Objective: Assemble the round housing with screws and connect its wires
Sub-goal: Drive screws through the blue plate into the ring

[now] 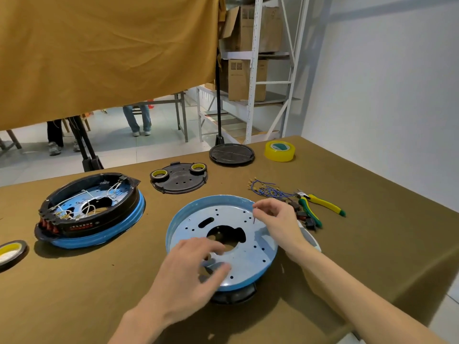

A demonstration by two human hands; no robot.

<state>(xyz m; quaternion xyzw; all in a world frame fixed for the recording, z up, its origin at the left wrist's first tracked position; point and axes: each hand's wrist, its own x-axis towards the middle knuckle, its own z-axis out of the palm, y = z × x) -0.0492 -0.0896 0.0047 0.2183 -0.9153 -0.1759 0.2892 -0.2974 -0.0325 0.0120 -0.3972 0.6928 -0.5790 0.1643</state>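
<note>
Blue round housing (pixel 248 247) on table, left hand (pixel 196 266) resting, right hand (pixel 275 219) pinching screw (pixel 254 220)

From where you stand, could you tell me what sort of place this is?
Probably a workshop or small assembly room: a cloth-covered worktable holds a blue housing pan, loose wires and pliers, and metal shelving with cardboard boxes stands behind.

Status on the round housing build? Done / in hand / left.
Done: a second unit at left already has its black ring and white wires in. In hand: right hand pinches a small screw over the blue plate; left hand rests on the plate. Left: this plate has no ring or wiring; blue wires and black cover lie loose.
</note>
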